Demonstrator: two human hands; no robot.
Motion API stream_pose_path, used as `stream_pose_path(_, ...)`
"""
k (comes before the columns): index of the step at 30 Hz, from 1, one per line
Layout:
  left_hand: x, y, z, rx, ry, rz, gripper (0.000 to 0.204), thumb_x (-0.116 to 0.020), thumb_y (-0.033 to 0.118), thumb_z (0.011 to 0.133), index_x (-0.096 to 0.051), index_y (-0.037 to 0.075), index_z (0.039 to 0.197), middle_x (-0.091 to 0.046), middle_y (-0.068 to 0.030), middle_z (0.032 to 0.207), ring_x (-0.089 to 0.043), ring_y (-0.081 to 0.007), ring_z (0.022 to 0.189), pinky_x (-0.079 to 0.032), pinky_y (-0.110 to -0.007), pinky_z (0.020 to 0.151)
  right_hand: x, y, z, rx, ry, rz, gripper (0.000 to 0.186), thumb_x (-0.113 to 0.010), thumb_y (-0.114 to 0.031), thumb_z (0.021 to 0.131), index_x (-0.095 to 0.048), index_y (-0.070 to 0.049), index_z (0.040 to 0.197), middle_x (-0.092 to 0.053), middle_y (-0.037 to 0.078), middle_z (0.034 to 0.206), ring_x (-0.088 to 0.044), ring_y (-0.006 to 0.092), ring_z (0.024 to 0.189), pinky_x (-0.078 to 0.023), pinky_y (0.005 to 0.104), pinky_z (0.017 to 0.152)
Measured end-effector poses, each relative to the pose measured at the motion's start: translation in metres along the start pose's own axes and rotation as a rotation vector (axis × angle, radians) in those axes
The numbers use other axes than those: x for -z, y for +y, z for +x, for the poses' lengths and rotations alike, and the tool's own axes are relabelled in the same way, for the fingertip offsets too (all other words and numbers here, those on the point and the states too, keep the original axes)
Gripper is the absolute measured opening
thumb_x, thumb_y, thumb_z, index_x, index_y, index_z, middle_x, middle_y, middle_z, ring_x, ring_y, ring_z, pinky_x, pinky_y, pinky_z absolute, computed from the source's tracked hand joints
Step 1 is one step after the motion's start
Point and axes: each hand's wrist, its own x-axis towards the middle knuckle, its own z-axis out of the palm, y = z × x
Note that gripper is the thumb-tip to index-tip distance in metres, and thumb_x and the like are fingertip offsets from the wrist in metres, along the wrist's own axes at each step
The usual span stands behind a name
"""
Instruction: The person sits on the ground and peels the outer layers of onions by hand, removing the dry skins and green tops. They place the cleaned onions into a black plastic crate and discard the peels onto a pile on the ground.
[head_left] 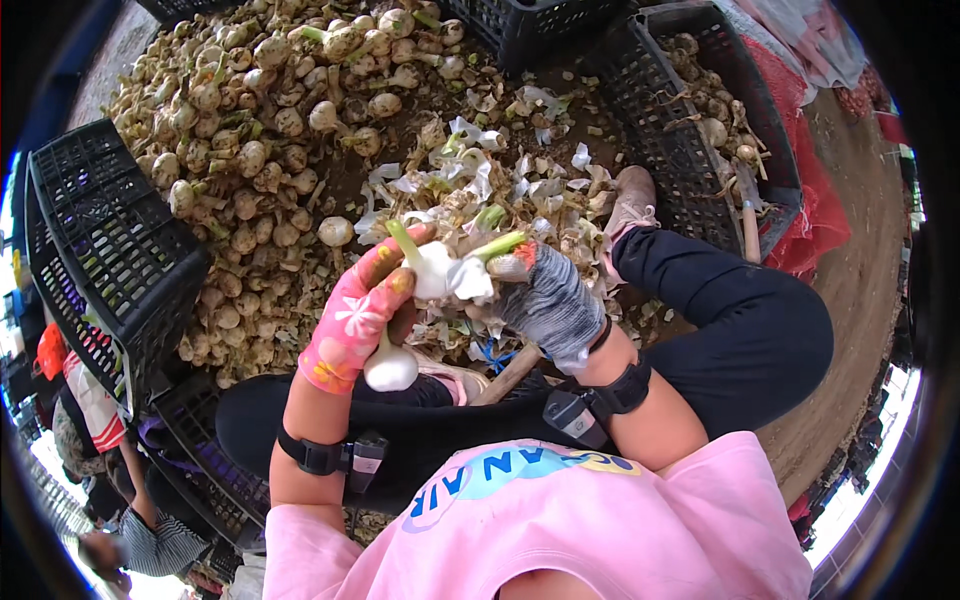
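My left hand point(365, 310), in a pink flowered glove with bare fingertips, is closed on a white garlic bulb point(432, 272) with a short green stalk pointing up. Another clean garlic bulb point(391, 369) hangs under the same palm, its upper part hidden by the hand. Against the first bulb, my right hand point(550, 295), in a grey glove, pinches a green garlic stalk point(497, 247) with white skin at its end. Whether that stalk has its own bulb I cannot tell. Below the hands lies a heap of loose garlic skins point(465, 185).
A large pile of soil-stained garlic point(250, 150) spreads across the far left. Black plastic crates stand at the left point(115, 240), at the far edge point(530, 25) and at the right point(650, 110), the last with garlic inside. A wooden handle point(510, 375) lies near my legs. Other people point(160, 530) are at lower left.
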Motion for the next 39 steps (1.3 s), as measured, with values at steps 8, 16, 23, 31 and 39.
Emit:
stream_pose_path(8, 0.011, -0.025, 0.015, -0.238, 0.206, 0.091, 0.023, -0.056, 0.008, 0.081, -0.055, -0.002, 0.101, -0.058, -0.0027, 0.089, -0.05, -0.0037, 0.069, -0.04, -0.016, 0.06, -0.01, 0.012, 0.006, 0.32, -0.009, -0.659, 0.018, -0.049, -0.013, 0.08, -0.055, 0.0, 0.09, -0.058, 0.012, 0.084, -0.058, 0.0233, 0.084, -0.047, 0.0279, 0.074)
stream_pose_path(16, 0.014, -0.009, 0.005, -0.407, 0.287, -0.104, 0.017, -0.056, 0.011, 0.082, -0.057, 0.004, 0.097, -0.06, -0.011, 0.098, -0.059, -0.0149, 0.082, -0.048, -0.023, 0.063, -0.005, -0.035, 0.004, 0.264, 0.219, 0.716, 0.038, -0.038, -0.021, 0.088, -0.04, 0.011, 0.107, -0.051, 0.027, 0.1, -0.052, 0.0383, 0.097, -0.043, 0.047, 0.089)
stream_pose_path(23, 0.01, -0.028, 0.012, -0.561, 0.358, 0.102, 0.016, -0.06, 0.006, 0.078, -0.058, 0.003, 0.094, -0.059, -0.0071, 0.095, -0.055, -0.0106, 0.08, -0.042, -0.021, 0.07, -0.025, 0.004, 0.008, 0.511, 0.184, -1.058, 0.063, -0.067, -0.009, 0.069, -0.037, -0.008, 0.124, -0.05, 0.009, 0.107, -0.051, 0.0164, 0.092, -0.043, 0.029, 0.08)
stream_pose_path(31, -0.002, -0.02, -0.001, -0.441, 0.24, 0.099, 0.014, -0.058, 0.011, 0.081, -0.058, 0.005, 0.094, -0.06, -0.0057, 0.091, -0.05, -0.007, 0.058, -0.039, -0.018, 0.051, -0.007, 0.002, 0.011, 0.341, 0.184, -0.251, 0.017, -0.057, -0.003, 0.076, -0.054, -0.004, 0.093, -0.058, 0.003, 0.085, -0.056, 0.0111, 0.078, -0.049, 0.0264, 0.067)
stream_pose_path(39, 0.003, -0.012, 0.006, -0.288, 0.395, -0.372, 0.023, -0.054, 0.02, 0.084, -0.054, 0.01, 0.104, -0.059, -0.0029, 0.092, -0.046, -0.0029, 0.055, -0.036, -0.015, 0.045, -0.02, -0.023, -0.004, 0.399, 0.308, -0.041, 0.018, -0.049, -0.005, 0.08, -0.05, -0.004, 0.097, -0.057, 0.01, 0.086, -0.06, 0.0203, 0.078, -0.052, 0.0328, 0.069)
